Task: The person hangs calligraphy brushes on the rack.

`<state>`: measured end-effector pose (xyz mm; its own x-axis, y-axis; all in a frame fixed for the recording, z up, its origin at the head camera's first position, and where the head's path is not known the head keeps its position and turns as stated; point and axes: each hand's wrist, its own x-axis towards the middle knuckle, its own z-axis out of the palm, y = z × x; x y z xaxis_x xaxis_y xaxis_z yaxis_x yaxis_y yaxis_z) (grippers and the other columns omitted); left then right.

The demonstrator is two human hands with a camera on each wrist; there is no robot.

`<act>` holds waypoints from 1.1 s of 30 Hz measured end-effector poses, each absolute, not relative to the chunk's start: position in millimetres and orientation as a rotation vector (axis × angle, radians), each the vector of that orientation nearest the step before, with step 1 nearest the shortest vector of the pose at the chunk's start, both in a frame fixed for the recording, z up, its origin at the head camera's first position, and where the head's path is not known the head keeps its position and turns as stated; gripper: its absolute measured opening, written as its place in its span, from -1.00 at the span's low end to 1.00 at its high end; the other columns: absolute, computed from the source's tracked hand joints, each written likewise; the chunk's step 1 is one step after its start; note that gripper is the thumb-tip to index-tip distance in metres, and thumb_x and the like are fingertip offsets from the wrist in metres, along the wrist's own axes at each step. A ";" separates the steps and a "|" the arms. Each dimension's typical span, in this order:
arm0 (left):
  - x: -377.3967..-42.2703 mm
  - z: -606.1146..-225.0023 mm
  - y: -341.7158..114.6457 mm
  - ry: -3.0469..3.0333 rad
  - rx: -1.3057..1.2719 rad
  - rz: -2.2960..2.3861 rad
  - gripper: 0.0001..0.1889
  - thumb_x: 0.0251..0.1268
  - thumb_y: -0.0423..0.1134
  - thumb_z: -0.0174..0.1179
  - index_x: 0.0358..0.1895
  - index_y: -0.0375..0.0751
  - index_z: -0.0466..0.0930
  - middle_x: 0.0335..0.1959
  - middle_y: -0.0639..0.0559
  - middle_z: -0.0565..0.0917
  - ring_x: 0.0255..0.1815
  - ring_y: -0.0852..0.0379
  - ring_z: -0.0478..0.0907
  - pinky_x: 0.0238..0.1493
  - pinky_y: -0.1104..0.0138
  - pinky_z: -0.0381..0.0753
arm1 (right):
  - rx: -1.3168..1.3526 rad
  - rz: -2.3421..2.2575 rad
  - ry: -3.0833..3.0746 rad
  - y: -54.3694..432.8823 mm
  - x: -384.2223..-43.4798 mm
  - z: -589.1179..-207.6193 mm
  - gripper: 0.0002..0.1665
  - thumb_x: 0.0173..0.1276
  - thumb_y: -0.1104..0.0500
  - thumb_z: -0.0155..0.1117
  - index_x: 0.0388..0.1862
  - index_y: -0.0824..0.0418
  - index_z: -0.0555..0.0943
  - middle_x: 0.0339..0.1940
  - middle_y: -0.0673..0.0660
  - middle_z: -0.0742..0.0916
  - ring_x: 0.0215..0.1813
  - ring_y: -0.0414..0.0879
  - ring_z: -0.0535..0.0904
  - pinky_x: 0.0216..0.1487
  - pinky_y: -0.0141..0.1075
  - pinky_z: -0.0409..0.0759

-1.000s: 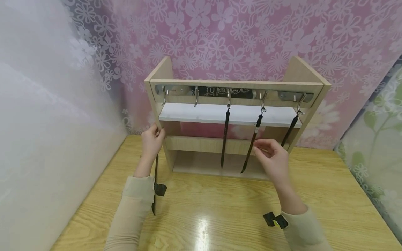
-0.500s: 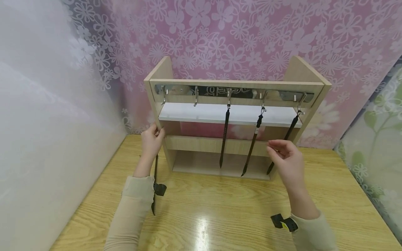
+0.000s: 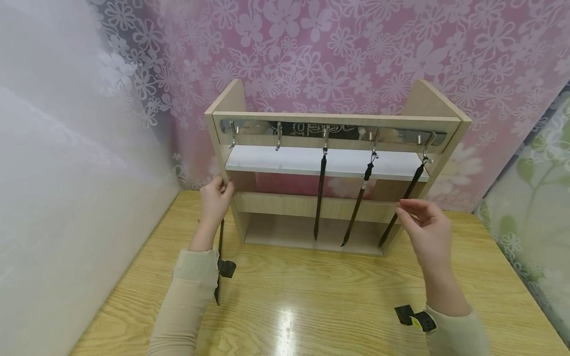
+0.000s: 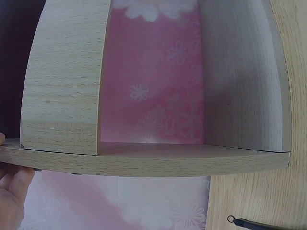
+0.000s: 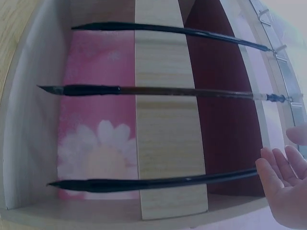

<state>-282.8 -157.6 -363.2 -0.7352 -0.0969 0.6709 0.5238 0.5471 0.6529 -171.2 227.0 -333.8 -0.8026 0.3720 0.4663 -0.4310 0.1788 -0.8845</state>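
Observation:
My left hand (image 3: 215,200) grips the front edge of the left side panel (image 4: 144,165) of a light wooden shelf rack (image 3: 294,205). Three dark writing brushes hang tip down from metal hooks on its top board: a middle brush (image 3: 320,193), one with a brown handle and white label (image 3: 358,210), and a rightmost brush (image 3: 412,182). Beside the rightmost brush is my right hand (image 3: 429,242), fingers loosely bent and holding nothing; it overlaps that brush's handle in the head view. The right wrist view shows the thumb (image 5: 298,135) apart from the fingertips.
Another dark brush (image 3: 221,237) lies on the wooden table (image 3: 285,291) under my left forearm. Two bare hooks (image 3: 278,136) are at the rack's left. A floral pink backdrop (image 3: 311,64) stands behind, with a whitish sheet (image 3: 80,163) along the left.
My right hand has moved right, from the brown-handled brush to the rightmost brush. The hanging brushes have swung slightly. My left hand stays on the side panel.

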 end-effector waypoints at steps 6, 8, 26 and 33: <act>-281.1 -363.2 -157.6 -2.131 -0.327 -1.193 -0.88 0.14 -0.41 0.04 -0.51 -0.38 0.46 -0.47 -0.25 0.60 -0.25 -0.14 0.58 -0.25 0.19 0.60 | 0.041 1.720 -1.785 237.8 -171.4 -333.9 -0.81 0.05 0.54 0.18 -0.28 0.50 0.53 -0.39 0.05 0.65 -0.29 -0.23 0.59 -0.26 -0.57 0.53; -280.9 -363.9 -157.9 -2.139 -0.317 -1.198 -0.88 0.14 -0.41 0.04 -0.51 -0.38 0.46 -0.47 -0.24 0.60 -0.26 -0.13 0.58 -0.25 0.19 0.60 | 0.024 1.722 -1.776 242.0 -172.1 -334.4 -0.81 0.05 0.52 0.19 -0.28 0.49 0.53 -0.39 0.05 0.65 -0.28 -0.23 0.59 -0.25 -0.58 0.52; -282.7 -364.3 -158.0 -2.133 -0.327 -1.207 -0.86 0.14 -0.43 0.03 -0.53 -0.42 0.46 -0.36 -0.32 0.62 -0.31 -0.12 0.60 -0.22 0.24 0.59 | -0.220 1.604 -1.810 266.6 -191.9 -341.3 -0.80 0.05 0.41 0.26 -0.29 0.29 0.58 -0.38 -0.05 0.62 -0.27 -0.28 0.54 -0.29 -0.65 0.47; -281.6 -363.0 -157.6 -2.139 -0.334 -1.220 -0.87 0.16 -0.42 0.03 -0.48 -0.43 0.48 -0.35 -0.31 0.62 -0.31 -0.11 0.60 -0.20 0.23 0.58 | -0.225 1.653 -1.730 268.6 -200.8 -342.7 -0.80 0.02 0.43 0.27 -0.33 0.29 0.56 -0.39 0.01 0.60 -0.28 -0.24 0.52 -0.32 -0.63 0.48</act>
<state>-281.6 -157.6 -363.0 -0.7599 -0.0920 0.6435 0.5070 0.5357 0.6753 -200.8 268.6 -342.7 -0.7245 0.5800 0.3724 -0.3454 0.1620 -0.9244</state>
